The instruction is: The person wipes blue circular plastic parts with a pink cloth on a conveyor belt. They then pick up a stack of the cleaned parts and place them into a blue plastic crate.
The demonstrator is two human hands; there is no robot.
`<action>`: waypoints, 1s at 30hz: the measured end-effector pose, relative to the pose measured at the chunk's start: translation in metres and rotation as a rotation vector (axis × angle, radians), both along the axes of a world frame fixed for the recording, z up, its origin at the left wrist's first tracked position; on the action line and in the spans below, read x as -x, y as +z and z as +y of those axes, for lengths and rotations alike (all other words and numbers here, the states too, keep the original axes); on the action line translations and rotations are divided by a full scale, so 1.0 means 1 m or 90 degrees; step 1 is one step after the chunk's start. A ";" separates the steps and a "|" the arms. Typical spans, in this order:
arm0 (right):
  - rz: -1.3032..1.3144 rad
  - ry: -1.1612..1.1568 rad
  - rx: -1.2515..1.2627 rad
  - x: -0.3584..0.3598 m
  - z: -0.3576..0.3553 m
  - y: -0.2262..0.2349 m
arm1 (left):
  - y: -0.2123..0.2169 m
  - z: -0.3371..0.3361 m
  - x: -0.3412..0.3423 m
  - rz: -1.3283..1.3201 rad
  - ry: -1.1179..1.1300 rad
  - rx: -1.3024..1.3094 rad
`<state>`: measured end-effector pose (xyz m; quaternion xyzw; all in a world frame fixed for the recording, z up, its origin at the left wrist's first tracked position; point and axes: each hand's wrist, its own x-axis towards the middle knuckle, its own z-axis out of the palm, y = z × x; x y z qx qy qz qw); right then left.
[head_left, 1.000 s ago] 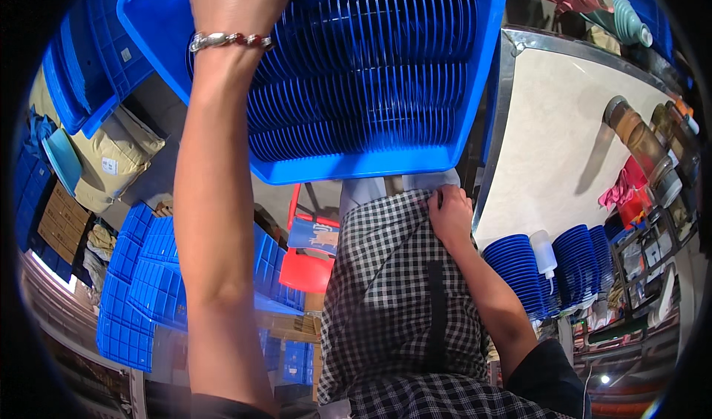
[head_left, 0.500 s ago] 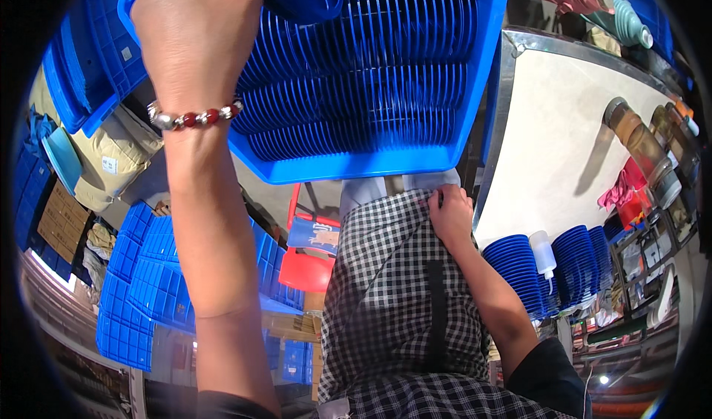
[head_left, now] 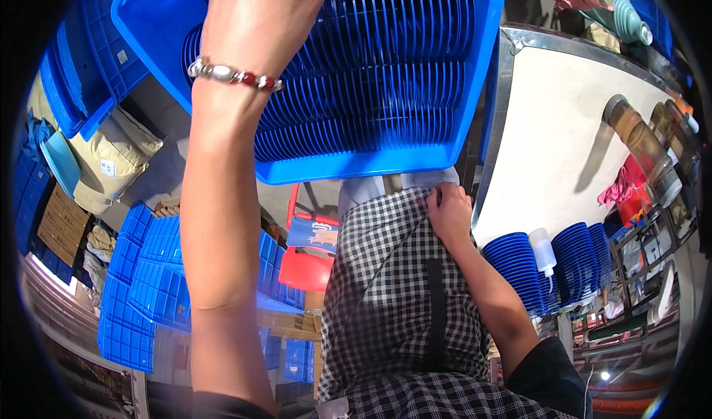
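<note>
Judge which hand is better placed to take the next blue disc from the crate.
Left. The left hand is already over the rows of blue discs standing on edge in the blue crate. The right hand is down at the checked apron, pinching its top edge, outside the crate.

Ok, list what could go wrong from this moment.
1. The left hand reaches into tightly packed rows of blue plates; pulling one could drag or chip its neighbours.
2. The blue crate seems to jut past the table edge; leaning on it might tip it.
3. The right hand grips the checked apron, so nothing steadies the crate.
</note>
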<state>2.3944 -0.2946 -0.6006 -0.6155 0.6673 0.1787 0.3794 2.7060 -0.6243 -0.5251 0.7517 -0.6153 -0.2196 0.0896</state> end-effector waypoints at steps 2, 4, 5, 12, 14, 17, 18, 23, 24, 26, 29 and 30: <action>-0.003 0.000 -0.001 -0.001 -0.001 0.001 | 0.007 0.002 0.001 0.026 0.105 0.012; -0.002 -0.001 -0.011 -0.001 -0.002 0.001 | 0.006 0.004 -0.007 0.001 0.113 0.033; -0.002 -0.005 -0.004 -0.001 -0.002 0.001 | 0.005 0.005 -0.010 0.011 0.111 0.044; -0.009 0.002 0.012 0.000 0.001 -0.002 | 0.027 0.012 0.004 0.056 0.093 0.158; -0.007 0.003 0.009 -0.001 0.000 -0.001 | 0.028 0.010 0.009 0.031 0.100 0.196; -0.001 0.007 0.007 -0.002 -0.002 0.000 | 0.043 0.009 0.009 0.000 0.057 0.216; 0.003 0.011 0.009 -0.002 -0.002 -0.001 | 0.044 0.008 0.010 -0.027 0.045 0.222; 0.002 0.015 0.006 -0.001 -0.001 -0.001 | 0.056 0.010 0.003 -0.013 0.032 0.208; 0.002 0.015 0.001 -0.001 -0.001 -0.001 | 0.056 0.010 0.003 -0.012 0.029 0.214; 0.001 0.013 -0.001 -0.001 -0.001 -0.001 | 0.053 0.010 0.005 0.002 0.021 0.234; -0.003 0.009 0.000 0.001 0.000 -0.001 | 0.039 0.009 0.009 -0.057 0.001 0.242; -0.001 0.008 -0.001 0.001 0.000 -0.001 | 0.040 0.007 0.010 -0.039 0.027 0.186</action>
